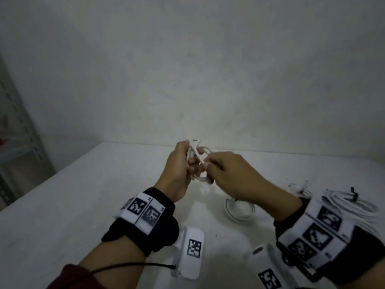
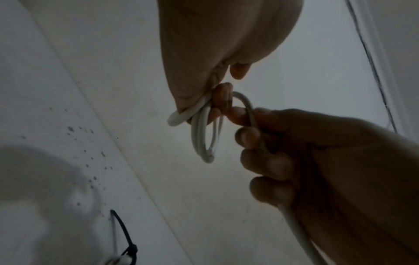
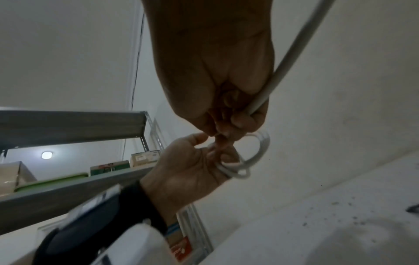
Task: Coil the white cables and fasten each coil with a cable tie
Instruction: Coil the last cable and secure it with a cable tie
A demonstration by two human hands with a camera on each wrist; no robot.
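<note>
The left hand (image 1: 179,170), centre of the head view, has its fingers curled round a small coil (image 2: 205,130) of white cable, held in the air above the table (image 1: 83,195). The right hand (image 1: 233,176), just beside it, pinches the free run of cable (image 3: 292,53) between thumb and fingers and closes round it; that run trails away past the wrist. Judgement: the cable is light, pliant and smooth, with some spring, so loops will tend to open unless gripped where they cross. Best hold is at that crossing. Finished coils (image 1: 350,205) with a black tie (image 1: 354,193) lie at the right edge of the head view; another coil (image 1: 239,211) rests below the hands.
</note>
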